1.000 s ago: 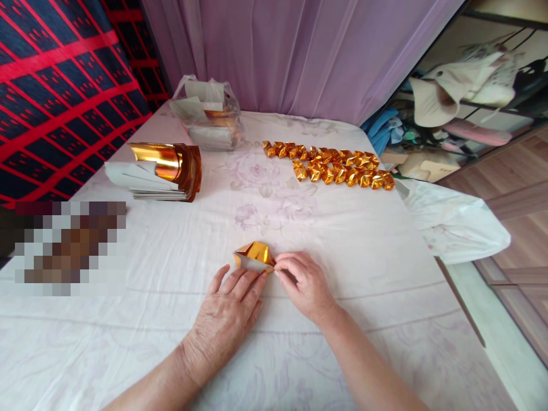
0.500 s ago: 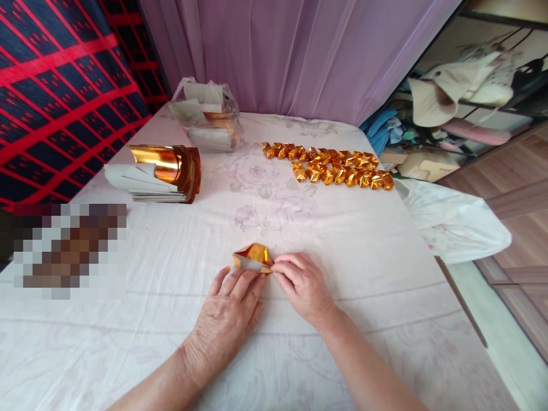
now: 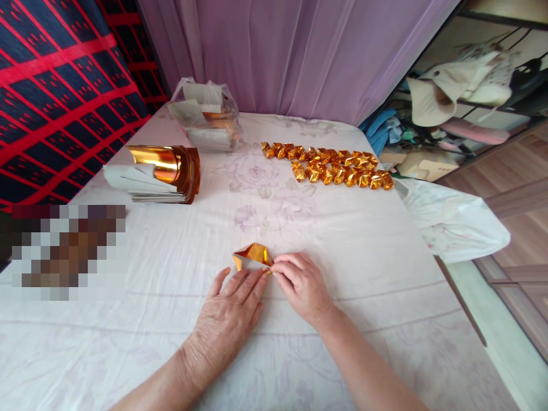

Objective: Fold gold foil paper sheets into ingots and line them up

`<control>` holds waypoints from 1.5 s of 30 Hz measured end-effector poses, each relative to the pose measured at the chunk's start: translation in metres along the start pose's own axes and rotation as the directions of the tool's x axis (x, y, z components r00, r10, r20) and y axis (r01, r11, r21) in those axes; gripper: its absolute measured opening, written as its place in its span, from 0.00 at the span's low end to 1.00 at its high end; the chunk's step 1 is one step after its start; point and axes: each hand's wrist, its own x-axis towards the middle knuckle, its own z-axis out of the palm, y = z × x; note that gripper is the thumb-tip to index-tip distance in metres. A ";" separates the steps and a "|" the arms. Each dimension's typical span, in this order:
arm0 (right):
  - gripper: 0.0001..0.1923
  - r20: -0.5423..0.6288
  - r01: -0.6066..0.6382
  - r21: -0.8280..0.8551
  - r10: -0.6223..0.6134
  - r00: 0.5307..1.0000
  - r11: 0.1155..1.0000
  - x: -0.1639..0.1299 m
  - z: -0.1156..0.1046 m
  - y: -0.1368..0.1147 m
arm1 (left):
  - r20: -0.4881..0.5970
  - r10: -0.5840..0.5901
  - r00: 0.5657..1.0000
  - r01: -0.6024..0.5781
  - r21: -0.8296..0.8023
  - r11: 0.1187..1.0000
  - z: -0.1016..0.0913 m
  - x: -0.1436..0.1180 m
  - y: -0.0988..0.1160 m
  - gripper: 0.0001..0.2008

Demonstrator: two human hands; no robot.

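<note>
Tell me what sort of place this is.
Probably a room in a home: the gold paper piece lies on a floral bedsheet spread flat like a bed, a mauve curtain hangs behind it, and hats and clothes fill open shelves on the right.

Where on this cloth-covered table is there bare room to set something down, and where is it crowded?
Bare cloth lies between the folded gold paper at the hands and the rows of gold pieces, and along the near edge right of the right hand. The far left is crowded: gold sheet stack and plastic bag.
</note>
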 end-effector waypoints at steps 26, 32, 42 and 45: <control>0.08 -0.045 -0.027 0.064 0.030 0.999 0.998 0.000 0.000 0.000 | 0.043 -0.052 0.998 0.052 0.016 0.999 -0.004 0.003 0.004 0.18; 0.12 -0.086 -0.091 0.089 0.098 0.991 0.992 -0.002 -0.002 0.004 | 0.040 -0.067 0.997 0.067 0.011 0.998 -0.001 0.002 0.004 0.17; 0.05 -0.060 -0.124 0.011 0.125 0.990 0.992 0.003 0.002 -0.001 | 0.031 -0.086 0.996 0.085 0.018 0.996 -0.002 0.002 0.005 0.17; 0.06 -0.057 -0.139 0.008 0.139 0.989 0.990 0.002 0.003 -0.001 | 0.025 -0.083 0.996 0.083 0.000 0.997 -0.002 0.002 0.005 0.17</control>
